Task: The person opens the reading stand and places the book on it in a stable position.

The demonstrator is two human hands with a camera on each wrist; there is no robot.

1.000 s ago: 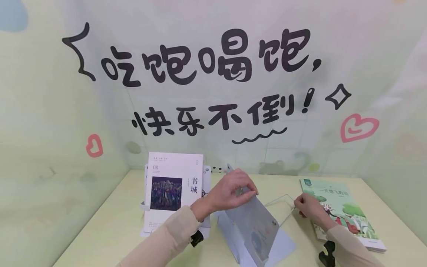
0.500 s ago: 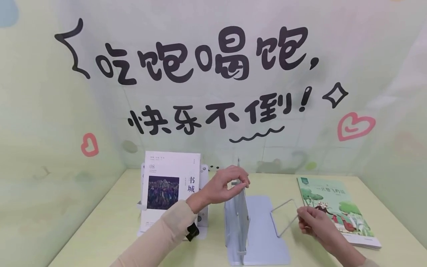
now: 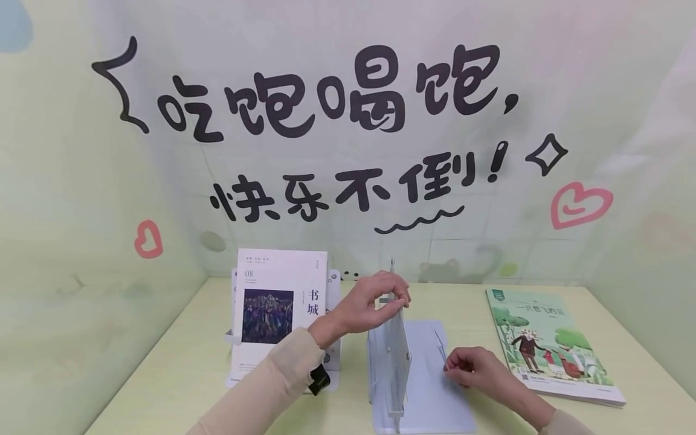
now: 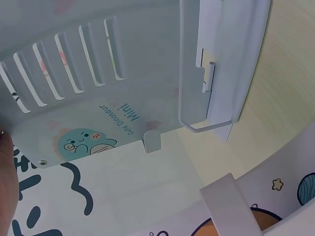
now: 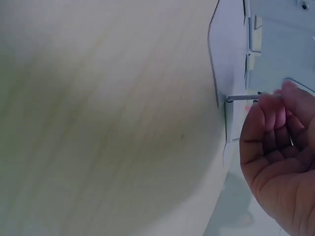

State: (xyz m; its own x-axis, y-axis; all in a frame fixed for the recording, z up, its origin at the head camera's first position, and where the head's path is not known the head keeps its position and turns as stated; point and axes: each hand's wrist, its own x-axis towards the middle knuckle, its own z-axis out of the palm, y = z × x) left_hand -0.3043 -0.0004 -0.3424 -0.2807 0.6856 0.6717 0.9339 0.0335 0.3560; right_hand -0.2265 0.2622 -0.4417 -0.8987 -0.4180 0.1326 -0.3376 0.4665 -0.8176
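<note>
A pale blue metal book stand stands at the middle of the table, its upright plate [image 3: 399,356] nearly edge-on to me and its base plate [image 3: 435,396] lying to the right. My left hand [image 3: 364,305] pinches the top edge of the upright plate. In the left wrist view that plate [image 4: 147,98] has slots, a small dinosaur print and a little lip. My right hand [image 3: 484,371] pinches the stand's wire support [image 3: 439,343], which rises from the base. The right wrist view has thumb and fingertips together on the wire support [image 5: 242,98].
To the left, a white book [image 3: 312,272] with a dark picture leans on another printed stand [image 3: 335,290]. A green picture book [image 3: 565,350] lies flat on the wooden table [image 3: 179,374] at the right. Behind stands a backdrop [image 3: 326,151] with large black lettering.
The stand has turned from slanted to nearly edge-on, its base now showing on the right. My right hand has swung the wire support left, toward the upright plate. The left hand keeps its grip.
</note>
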